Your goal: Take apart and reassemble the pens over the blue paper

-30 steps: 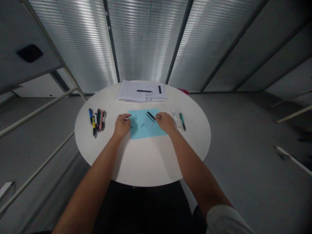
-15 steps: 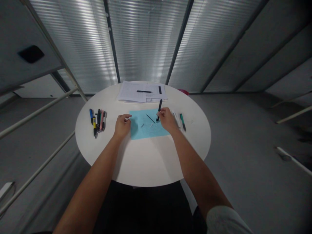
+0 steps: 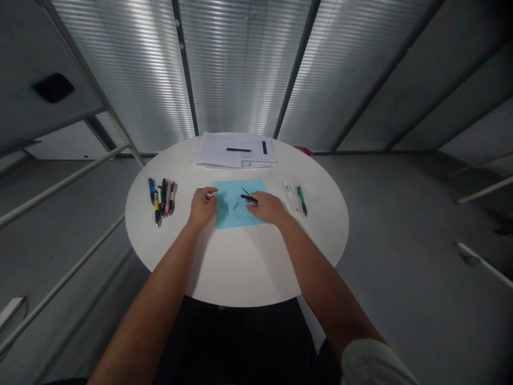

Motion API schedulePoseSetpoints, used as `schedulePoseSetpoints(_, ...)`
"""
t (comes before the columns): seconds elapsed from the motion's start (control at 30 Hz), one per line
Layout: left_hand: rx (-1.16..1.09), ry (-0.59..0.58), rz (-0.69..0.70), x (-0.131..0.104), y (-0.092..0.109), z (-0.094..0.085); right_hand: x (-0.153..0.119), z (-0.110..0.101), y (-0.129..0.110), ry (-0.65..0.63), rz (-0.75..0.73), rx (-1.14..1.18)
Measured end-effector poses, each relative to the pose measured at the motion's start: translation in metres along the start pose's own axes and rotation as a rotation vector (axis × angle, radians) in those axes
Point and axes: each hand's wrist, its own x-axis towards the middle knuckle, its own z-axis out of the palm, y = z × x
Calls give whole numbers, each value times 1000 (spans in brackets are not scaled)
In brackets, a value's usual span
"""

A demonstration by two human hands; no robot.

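Note:
My right hand (image 3: 265,207) grips a black pen barrel (image 3: 249,198) over the light blue sheet (image 3: 240,220). The barrel lies nearly level, its free end pointing left, and the fingertips are low over the paper. A thin dark pen refill (image 3: 245,190) rests on the sheet, partly covered by the barrel and hand. A small dark coiled piece (image 3: 235,206), perhaps a spring, lies left of the fingers. At the sheet's left edge is my left hand (image 3: 203,206), fingers loosely bent and apart, with nothing seen in it.
Several pens and markers (image 3: 162,197) lie bunched on the left of the round white table (image 3: 240,267). Right of the sheet are a white pen (image 3: 290,195) and a green-and-black pen (image 3: 302,200). Papers (image 3: 218,149) with a black pen (image 3: 239,150) on top are at the back.
The barrel has gone from upright to nearly level, and my right hand has moved left and lower. A small light piece on the sheet is now hidden. My left hand stays put.

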Motion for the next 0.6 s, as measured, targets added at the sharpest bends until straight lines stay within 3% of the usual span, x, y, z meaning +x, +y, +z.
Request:
schedulePoseSetpoints(0.13, -19, 8, -4, -1, 3, 0, 1, 3, 0, -70, 11, -65)
schedulePoseSetpoints(0.4, -74, 25, -4, -2, 8, -2, -3, 1, -5, -14, -64, -83)
schedulePoseSetpoints(0.5, -137, 10, -24, -3, 11, -1, -1, 3, -4, 24, -81, 16)
schedulePoseSetpoints(0.6, -339, -55, -102, -3, 13, 0, 3, 7, -2, 82, -68, 269)
